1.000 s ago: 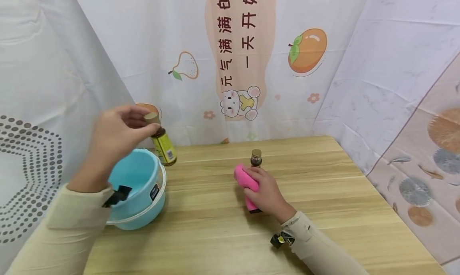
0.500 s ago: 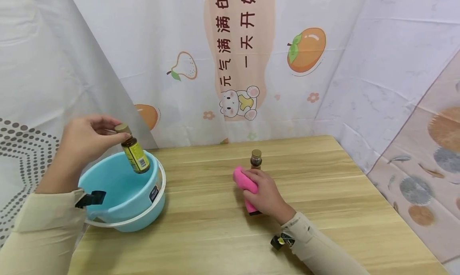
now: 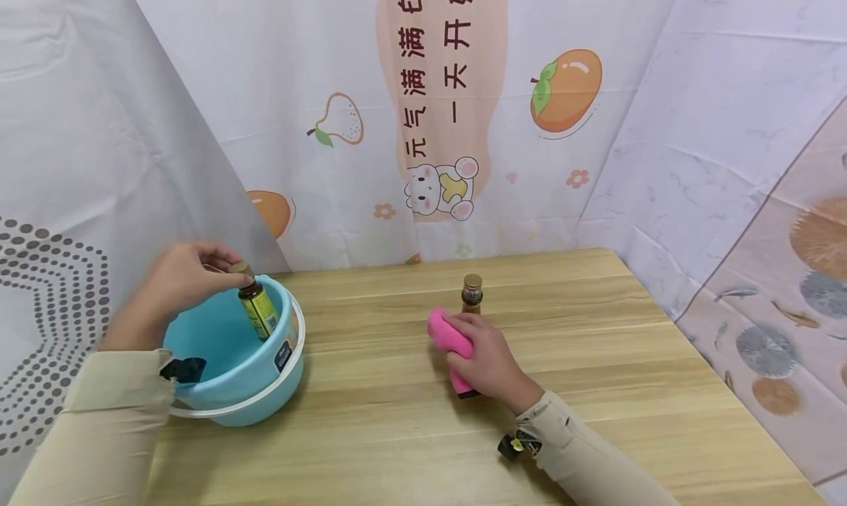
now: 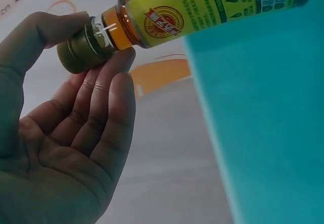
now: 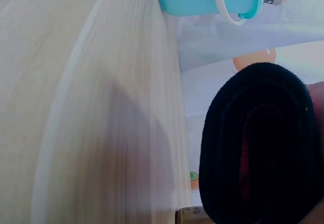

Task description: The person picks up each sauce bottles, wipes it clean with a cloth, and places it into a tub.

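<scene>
My left hand (image 3: 192,278) pinches the gold cap of a small brown glass bottle (image 3: 259,309) with a yellow label. The bottle hangs tilted, its lower end inside the light blue bucket (image 3: 287,322); in the left wrist view thumb and fingertips are on the cap (image 4: 83,52). My right hand (image 3: 486,355) grips a soft pink rolled thing (image 3: 450,335), its kind unclear. Its dark open oval end (image 5: 260,143) fills much of the right wrist view. Just behind that hand stands a second brown bottle (image 3: 472,291) with a gold cap, its lower part hidden.
The bucket's white handle (image 3: 301,333) hangs down around its side. All stand on a wood-grain table (image 3: 384,432). A printed curtain (image 3: 357,182) hangs behind the table, with more cloth on both sides.
My left hand has carried the bottle left from beside the bucket to above its opening, then lowered it inside the rim. My right hand with the pink thing has barely moved.
</scene>
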Available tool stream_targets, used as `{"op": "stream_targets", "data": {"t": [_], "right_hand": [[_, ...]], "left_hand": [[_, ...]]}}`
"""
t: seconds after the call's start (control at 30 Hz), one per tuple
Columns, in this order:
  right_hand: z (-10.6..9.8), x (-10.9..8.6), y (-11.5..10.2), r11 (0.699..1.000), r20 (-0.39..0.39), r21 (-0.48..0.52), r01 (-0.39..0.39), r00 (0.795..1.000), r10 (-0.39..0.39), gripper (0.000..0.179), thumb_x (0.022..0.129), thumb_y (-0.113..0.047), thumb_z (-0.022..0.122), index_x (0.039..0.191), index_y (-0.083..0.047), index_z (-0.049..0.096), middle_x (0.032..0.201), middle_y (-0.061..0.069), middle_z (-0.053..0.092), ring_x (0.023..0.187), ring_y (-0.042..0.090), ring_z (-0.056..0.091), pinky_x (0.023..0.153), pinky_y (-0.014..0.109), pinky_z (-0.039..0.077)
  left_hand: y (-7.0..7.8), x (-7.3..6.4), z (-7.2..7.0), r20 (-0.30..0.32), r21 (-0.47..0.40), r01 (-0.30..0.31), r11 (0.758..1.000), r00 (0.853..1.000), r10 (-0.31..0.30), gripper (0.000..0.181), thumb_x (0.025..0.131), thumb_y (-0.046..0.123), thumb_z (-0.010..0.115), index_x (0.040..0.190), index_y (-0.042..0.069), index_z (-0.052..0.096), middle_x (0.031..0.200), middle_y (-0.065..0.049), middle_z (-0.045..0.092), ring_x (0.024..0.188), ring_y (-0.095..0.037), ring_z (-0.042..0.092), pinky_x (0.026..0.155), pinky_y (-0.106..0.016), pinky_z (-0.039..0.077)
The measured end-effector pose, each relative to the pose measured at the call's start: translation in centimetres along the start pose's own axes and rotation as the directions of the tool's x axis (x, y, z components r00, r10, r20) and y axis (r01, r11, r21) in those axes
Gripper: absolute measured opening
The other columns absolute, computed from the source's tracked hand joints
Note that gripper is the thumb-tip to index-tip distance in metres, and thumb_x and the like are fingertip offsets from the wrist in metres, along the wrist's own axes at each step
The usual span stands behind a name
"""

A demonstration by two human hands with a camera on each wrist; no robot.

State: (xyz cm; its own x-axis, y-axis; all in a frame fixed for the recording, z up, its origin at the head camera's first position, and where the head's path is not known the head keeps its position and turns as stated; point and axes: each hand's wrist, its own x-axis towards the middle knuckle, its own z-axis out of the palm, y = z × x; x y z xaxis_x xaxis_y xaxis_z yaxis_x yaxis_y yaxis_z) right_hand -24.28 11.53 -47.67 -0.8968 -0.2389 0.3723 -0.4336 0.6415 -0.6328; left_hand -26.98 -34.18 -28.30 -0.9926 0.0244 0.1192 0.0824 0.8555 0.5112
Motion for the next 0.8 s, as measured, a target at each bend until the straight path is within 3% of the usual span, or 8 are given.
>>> {"op": "stream_targets", "data": {"t": [0.17, 0.47, 0.8], "right_hand": [[0.1, 0.0, 0.0, 1.000, -0.007, -0.002, 0.016, 1.000, -0.016, 0.063, 0.081, -0.016, 0.078, 0.142, -0.020, 0.065, 0.137, 0.005, 0.064, 0.103, 0.019, 0.063, 0.076, 0.030, 0.054], [0.3, -0.1, 0.1, 1.000, -0.011, -0.001, 0.025, 1.000, -0.025, 0.064, 0.080, -0.015, 0.078, 0.142, -0.020, 0.065, 0.135, 0.004, 0.065, 0.102, 0.018, 0.064, 0.077, 0.029, 0.054], [0.1, -0.1, -0.2, 1.000, 0.012, -0.008, -0.003, 1.000, 0.004, 0.065, 0.081, -0.015, 0.076, 0.144, -0.021, 0.063, 0.138, 0.003, 0.064, 0.101, 0.017, 0.062, 0.075, 0.028, 0.053]], "left_hand": [[-0.9, 0.2, 0.8, 0.022, -0.001, 0.012, 1.000, 1.000, -0.012, 0.051, 0.086, 0.041, 0.085, 0.113, -0.001, 0.071, 0.103, -0.016, 0.072, 0.097, -0.033, 0.063, 0.068, -0.030, 0.051], [-1.8, 0.3, 1.5, 0.129, -0.040, 0.106, 0.994, 0.987, -0.100, 0.057, 0.083, 0.042, 0.087, 0.113, -0.003, 0.070, 0.093, -0.008, 0.074, 0.079, -0.019, 0.072, 0.068, -0.030, 0.060], [-2.1, 0.3, 1.5, 0.167, -0.031, 0.169, 0.985, 0.973, -0.161, 0.064, 0.081, 0.046, 0.088, 0.119, -0.003, 0.068, 0.100, -0.010, 0.075, 0.080, -0.018, 0.074, 0.069, -0.030, 0.059]]}}
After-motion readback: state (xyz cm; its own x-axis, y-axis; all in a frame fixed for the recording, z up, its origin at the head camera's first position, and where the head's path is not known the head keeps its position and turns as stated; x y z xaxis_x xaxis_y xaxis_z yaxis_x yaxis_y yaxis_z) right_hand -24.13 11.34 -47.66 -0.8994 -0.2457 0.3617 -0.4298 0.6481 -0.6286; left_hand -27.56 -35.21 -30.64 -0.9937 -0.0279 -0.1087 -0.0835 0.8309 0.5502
